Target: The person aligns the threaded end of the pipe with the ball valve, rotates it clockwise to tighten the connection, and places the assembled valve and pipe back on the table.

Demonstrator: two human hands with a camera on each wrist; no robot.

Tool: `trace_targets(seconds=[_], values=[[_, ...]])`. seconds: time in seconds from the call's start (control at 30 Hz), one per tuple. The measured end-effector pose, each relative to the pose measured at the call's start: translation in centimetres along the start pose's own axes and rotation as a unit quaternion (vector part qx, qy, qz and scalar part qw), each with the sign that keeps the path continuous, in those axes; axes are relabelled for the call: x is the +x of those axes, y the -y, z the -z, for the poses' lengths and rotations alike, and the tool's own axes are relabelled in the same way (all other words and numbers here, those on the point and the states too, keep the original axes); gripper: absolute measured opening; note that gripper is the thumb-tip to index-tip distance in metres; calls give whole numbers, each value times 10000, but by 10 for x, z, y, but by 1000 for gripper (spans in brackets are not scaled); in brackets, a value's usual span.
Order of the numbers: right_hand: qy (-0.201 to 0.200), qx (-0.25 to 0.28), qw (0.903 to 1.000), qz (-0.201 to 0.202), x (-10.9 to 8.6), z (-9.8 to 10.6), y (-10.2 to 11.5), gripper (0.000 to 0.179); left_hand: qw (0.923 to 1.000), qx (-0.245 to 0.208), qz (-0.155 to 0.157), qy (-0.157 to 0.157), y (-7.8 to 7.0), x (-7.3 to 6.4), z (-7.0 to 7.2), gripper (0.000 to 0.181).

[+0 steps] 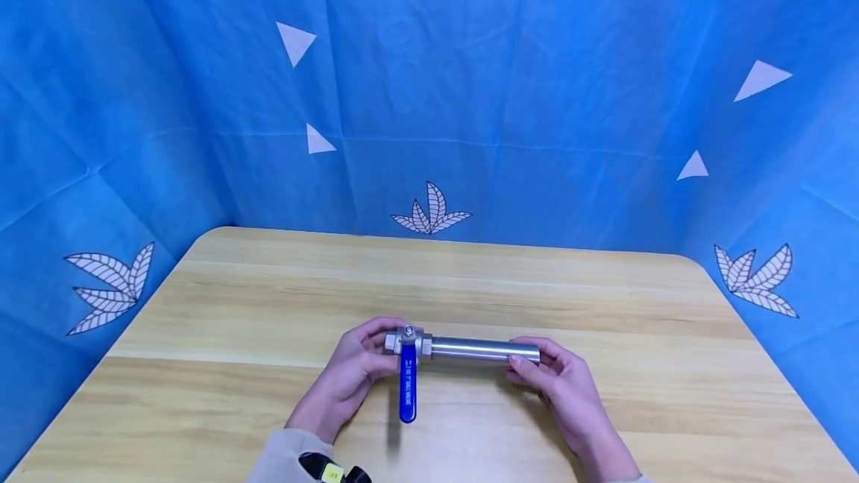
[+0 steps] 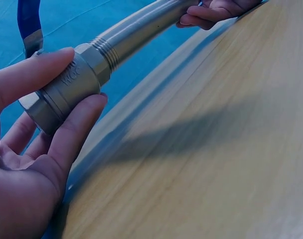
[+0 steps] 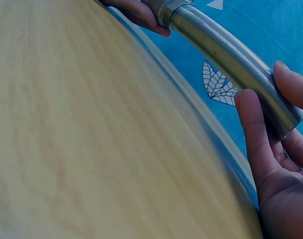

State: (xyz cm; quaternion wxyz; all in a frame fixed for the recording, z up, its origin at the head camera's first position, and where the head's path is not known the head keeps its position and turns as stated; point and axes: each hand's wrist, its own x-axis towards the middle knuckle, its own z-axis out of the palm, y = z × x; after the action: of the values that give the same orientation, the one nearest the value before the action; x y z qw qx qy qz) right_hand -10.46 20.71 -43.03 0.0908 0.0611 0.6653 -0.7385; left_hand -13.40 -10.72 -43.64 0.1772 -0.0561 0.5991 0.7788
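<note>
A steel ball valve (image 2: 74, 84) with a blue lever handle (image 1: 408, 386) is joined to a shiny metal pipe (image 1: 470, 349). Threads show where the pipe enters the valve's hex end in the left wrist view. My left hand (image 1: 352, 371) grips the valve body between thumb and fingers. At the pipe's free end, my right hand (image 1: 560, 386) holds it with the thumb on the near side and fingers behind; the right wrist view shows the pipe (image 3: 231, 59) in that grip. Both parts are held level above the table, the lever pointing toward me.
A wooden table (image 1: 268, 297) with rounded far corners lies beneath the hands. Blue cloth (image 1: 416, 80) with white leaves and triangles hangs behind it and at both sides. A dark strap with a yellow label (image 1: 332, 472) sits on the left sleeve.
</note>
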Motion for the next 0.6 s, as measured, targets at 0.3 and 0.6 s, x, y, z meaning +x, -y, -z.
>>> trace_targets(seconds=[0.3, 0.6], values=[[59, -27, 9999, 114, 0, 0, 1, 37, 10000, 29, -25, 2, -1, 0, -1, 66], [115, -231, 9991, 342, -3, 1, 1, 55, 9995, -309, 94, -20, -3, -1, 2, 67]])
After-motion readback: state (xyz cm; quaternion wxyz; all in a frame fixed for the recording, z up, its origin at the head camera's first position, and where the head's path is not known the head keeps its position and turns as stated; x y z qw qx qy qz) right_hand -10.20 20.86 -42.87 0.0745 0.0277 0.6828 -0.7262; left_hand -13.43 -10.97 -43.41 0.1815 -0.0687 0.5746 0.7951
